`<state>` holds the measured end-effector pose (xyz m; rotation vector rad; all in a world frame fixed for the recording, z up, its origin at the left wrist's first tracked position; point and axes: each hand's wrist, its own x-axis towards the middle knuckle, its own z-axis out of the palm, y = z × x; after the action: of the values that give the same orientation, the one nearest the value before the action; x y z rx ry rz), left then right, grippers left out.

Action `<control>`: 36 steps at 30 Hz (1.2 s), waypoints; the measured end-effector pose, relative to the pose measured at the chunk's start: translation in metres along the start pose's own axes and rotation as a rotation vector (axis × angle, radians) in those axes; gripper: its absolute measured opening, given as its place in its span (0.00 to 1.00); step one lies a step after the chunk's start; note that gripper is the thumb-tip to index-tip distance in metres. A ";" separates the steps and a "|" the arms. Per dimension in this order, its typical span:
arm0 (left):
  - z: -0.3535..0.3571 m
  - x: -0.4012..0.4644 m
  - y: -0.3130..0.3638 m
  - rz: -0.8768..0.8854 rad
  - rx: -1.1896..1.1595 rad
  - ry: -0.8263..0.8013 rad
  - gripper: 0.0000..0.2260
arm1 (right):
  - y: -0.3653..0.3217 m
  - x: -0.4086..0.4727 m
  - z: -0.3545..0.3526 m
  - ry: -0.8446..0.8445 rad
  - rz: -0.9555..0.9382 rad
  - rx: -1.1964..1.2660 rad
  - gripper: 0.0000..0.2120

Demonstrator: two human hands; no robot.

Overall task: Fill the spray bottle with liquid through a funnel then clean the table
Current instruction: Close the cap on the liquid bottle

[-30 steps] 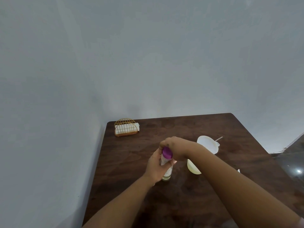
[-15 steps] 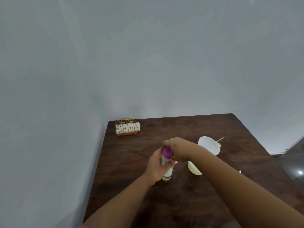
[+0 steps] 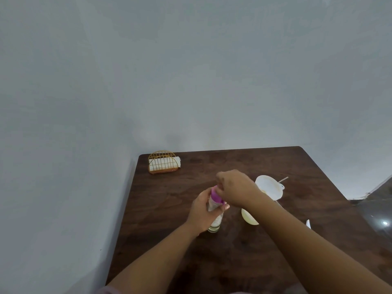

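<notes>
Right now my left hand (image 3: 202, 211) grips the body of the clear spray bottle (image 3: 214, 221), which stands upright on the dark wooden table (image 3: 169, 209) near its middle, while my right hand (image 3: 235, 187) curls over its purple cap (image 3: 216, 196) from above. Just to the right of the bottle sits a pale bowl (image 3: 248, 218), with a white funnel (image 3: 269, 186) farther back. At the far left corner stands a wire napkin holder (image 3: 163, 162).

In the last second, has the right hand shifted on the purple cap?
Yes. The right hand has come slightly toward the napkin holder, off the purple cap, which shows more now.
</notes>
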<state>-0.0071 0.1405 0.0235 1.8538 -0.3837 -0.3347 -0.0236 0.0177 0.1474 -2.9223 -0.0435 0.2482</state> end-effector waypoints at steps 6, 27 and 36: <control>-0.001 0.003 -0.004 -0.013 0.010 0.029 0.20 | -0.014 -0.001 0.029 -0.071 0.007 -0.058 0.18; 0.000 0.007 -0.008 0.028 0.034 0.113 0.21 | -0.006 0.000 0.034 -0.058 0.119 -0.113 0.11; 0.000 0.014 -0.012 -0.021 0.153 0.028 0.20 | -0.011 0.004 0.036 0.041 -0.142 -0.148 0.16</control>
<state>0.0070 0.1380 0.0117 2.0110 -0.3799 -0.3001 -0.0263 0.0358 0.1138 -3.0519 -0.2729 0.1682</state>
